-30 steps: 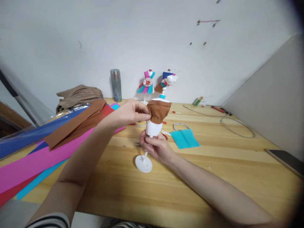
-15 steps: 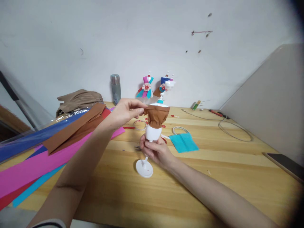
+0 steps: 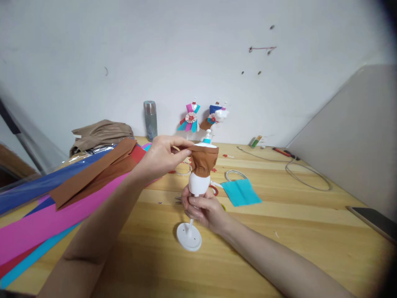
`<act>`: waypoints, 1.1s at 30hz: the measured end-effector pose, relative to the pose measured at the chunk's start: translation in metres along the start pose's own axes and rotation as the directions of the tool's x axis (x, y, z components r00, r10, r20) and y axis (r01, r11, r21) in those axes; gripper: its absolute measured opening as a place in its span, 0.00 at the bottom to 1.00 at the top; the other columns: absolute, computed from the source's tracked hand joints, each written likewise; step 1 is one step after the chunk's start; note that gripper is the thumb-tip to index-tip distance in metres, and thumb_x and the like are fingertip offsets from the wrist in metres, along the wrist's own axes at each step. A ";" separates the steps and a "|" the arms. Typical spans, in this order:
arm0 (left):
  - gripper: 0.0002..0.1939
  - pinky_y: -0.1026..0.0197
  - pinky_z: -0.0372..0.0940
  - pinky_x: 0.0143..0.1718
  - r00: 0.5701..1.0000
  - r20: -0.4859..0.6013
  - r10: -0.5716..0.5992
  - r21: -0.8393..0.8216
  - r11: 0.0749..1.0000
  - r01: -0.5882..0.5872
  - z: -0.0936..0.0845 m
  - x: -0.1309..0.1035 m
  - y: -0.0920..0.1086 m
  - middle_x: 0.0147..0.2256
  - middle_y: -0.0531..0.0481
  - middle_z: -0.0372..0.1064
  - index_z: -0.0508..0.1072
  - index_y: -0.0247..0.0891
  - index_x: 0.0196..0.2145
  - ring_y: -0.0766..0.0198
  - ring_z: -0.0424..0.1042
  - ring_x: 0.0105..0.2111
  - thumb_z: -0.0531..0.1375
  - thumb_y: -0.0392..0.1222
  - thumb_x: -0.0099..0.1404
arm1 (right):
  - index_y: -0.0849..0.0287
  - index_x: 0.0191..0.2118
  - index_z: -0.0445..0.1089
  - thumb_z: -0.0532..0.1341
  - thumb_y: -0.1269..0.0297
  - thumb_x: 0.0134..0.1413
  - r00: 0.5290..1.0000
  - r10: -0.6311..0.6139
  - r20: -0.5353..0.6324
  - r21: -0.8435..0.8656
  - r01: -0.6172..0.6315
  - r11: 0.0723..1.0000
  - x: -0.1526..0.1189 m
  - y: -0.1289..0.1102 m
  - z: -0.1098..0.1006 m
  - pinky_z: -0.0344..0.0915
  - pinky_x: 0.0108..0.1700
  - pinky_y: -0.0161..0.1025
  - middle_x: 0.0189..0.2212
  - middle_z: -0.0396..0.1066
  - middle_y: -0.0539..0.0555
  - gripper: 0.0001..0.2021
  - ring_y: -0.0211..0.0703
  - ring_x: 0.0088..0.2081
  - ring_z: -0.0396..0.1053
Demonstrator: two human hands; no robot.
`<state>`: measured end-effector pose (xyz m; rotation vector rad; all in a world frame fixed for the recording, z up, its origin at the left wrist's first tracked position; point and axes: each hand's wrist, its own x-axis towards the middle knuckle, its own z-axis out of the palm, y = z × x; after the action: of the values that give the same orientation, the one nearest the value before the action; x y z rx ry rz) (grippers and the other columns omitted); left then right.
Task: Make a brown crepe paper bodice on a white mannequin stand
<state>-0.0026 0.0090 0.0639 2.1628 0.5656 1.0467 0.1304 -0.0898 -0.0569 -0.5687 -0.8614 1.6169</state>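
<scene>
A small white dress form [image 3: 199, 185] on a round-based stand is tilted in front of me, wrapped around its bust in a brown fabric piece [image 3: 204, 160]. With thumb and fingers, my left hand [image 3: 166, 155] pinches the brown fabric's upper left edge. My right hand [image 3: 203, 208] wraps around the stand's pole just under the form's body. A turquoise band circles the neck. Behind my right hand, scissors [image 3: 214, 189] with red handles are partly hidden. To its right lies a turquoise fabric square [image 3: 241, 192] over part of a white ring [image 3: 236, 173].
Long fabric strips in pink [image 3: 74, 217], brown, blue, red and turquoise cover the left side. A bundle of tan cloth [image 3: 102, 134] and a thermos [image 3: 150, 121] stand behind. Small dressed forms [image 3: 190, 118] line the wall. A cable [image 3: 290, 171] and a phone [image 3: 372, 221] are at right.
The view has tilted up slightly, so most things sit lower in the picture. Both hands keep their holds on the brown fabric and the stand; the base has come a little nearer.
</scene>
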 end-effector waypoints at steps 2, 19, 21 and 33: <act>0.13 0.65 0.68 0.34 1.000 -0.010 0.020 0.045 0.999 -0.019 0.001 0.000 -0.002 0.34 0.48 0.81 0.85 0.37 0.39 0.64 0.75 0.32 0.60 0.36 0.60 | 0.61 0.34 0.73 0.74 0.61 0.41 1.000 0.001 0.005 -0.001 -0.001 1.000 0.000 0.000 0.001 0.40 0.18 0.32 0.21 0.73 0.48 0.15 0.26 0.14 0.48; 0.06 0.64 0.70 0.36 0.990 0.077 -0.120 -0.345 0.928 0.139 0.007 0.002 -0.003 0.28 0.50 0.78 0.81 0.33 0.29 0.63 0.76 0.32 0.64 0.33 0.52 | 0.62 0.33 0.72 0.72 0.62 0.45 0.999 0.012 0.053 -0.054 -0.009 0.999 -0.004 0.006 0.003 0.42 0.19 0.32 0.23 0.73 0.49 0.12 0.25 0.14 0.51; 0.07 0.63 0.71 0.36 0.983 0.106 -0.147 -0.426 0.887 0.179 0.006 0.002 -0.002 0.29 0.49 0.79 0.80 0.33 0.29 0.62 0.77 0.33 0.68 0.35 0.49 | 0.62 0.32 0.71 0.71 0.62 0.46 0.998 0.005 0.069 -0.069 -0.001 0.998 -0.005 0.007 0.004 0.42 0.19 0.32 0.23 0.73 0.49 0.11 0.25 0.14 0.51; 0.10 0.59 0.70 0.36 0.941 0.201 -0.273 -0.303 0.896 0.325 0.015 0.000 -0.009 0.32 0.48 0.78 0.79 0.32 0.33 0.57 0.76 0.35 0.68 0.39 0.53 | 0.61 0.35 0.71 0.72 0.58 0.46 0.998 -0.055 0.016 -0.195 0.057 0.979 -0.004 0.011 0.007 0.44 0.20 0.35 0.23 0.72 0.48 0.15 0.27 0.14 0.52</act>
<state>0.0085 0.0097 0.0509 1.7716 0.5820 0.7391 0.1196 -0.0961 -0.0616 -0.6680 -1.0426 1.4949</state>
